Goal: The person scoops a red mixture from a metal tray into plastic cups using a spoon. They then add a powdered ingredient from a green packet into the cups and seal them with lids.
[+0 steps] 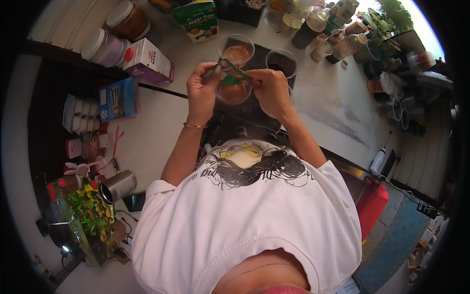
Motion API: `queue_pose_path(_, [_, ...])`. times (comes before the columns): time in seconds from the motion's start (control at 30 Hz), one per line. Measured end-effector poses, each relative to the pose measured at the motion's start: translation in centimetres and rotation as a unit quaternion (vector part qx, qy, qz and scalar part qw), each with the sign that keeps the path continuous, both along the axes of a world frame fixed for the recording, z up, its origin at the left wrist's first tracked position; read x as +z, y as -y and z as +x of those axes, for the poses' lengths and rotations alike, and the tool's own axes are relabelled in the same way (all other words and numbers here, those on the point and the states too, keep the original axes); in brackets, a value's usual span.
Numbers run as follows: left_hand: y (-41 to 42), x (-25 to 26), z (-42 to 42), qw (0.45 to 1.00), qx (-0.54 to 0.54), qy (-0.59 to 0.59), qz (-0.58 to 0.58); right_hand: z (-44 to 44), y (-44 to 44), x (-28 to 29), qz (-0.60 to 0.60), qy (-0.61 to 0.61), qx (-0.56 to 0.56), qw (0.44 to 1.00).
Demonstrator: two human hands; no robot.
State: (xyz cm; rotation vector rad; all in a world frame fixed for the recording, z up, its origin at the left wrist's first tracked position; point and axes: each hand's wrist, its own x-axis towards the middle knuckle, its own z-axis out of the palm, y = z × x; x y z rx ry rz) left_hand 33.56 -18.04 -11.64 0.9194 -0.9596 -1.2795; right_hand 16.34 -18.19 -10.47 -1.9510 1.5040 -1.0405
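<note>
Between my two hands is a small clear and green plastic packet (232, 78), pinched at both ends. My left hand (204, 86) grips its left side with thumb and fingers. My right hand (272, 88) pinches its right side. Under the packet stands a clear plastic cup with orange-brown contents (234, 94). A similar cup (237, 47) is just beyond it. To the right, another clear cup (281, 63) holds something dark. A fourth cup (292, 99) is mostly hidden by my right hand. The cups stand on a dark tray or mat (262, 55).
A green bag (198, 24) stands at the back, and a white and purple carton (148, 60) at the left. Bottles and jars (312, 27) crowd the back right. A steel tumbler (117, 186) lies at the lower left, and a rubber band (337, 102) at the right.
</note>
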Motion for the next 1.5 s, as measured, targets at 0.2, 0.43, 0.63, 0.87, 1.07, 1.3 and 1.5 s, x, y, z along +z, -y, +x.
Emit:
queue_pose_path(0.2, [0.0,-0.1,0.2,0.999,-0.003,0.034,-0.019,0.2,-0.5,0.4,0.027,-0.004,-0.003,1.0])
queue_pose_path(0.43, [0.1,0.3,-1.2,0.998,0.005,0.028,-0.06,0.8,-0.2,-0.4,-0.007,-0.036,-0.008,0.999])
queue_pose_path(0.63, [0.3,-0.2,-0.3,1.0,0.006,0.004,-0.02,0.4,-0.1,-0.2,-0.005,-0.006,-0.01,1.0])
queue_pose_path(0.87, [0.5,0.0,-0.1,1.0,0.009,0.001,-0.013,0.3,-0.1,0.0,0.009,0.026,-0.01,1.0])
queue_pose_path(1.07, [0.6,0.6,-0.1,0.999,0.008,0.037,-0.038,0.4,-0.4,0.7,0.06,0.021,-0.005,0.998])
queue_pose_path(1.3, [0.2,1.0,-1.0,0.996,-0.004,0.07,-0.049,0.9,-0.3,0.4,0.032,-0.031,0.007,0.999])
queue_pose_path(1.5, [0.8,0.0,0.2,1.0,0.012,0.0,-0.014,0.2,-0.1,0.7,0.048,0.041,0.001,0.998])
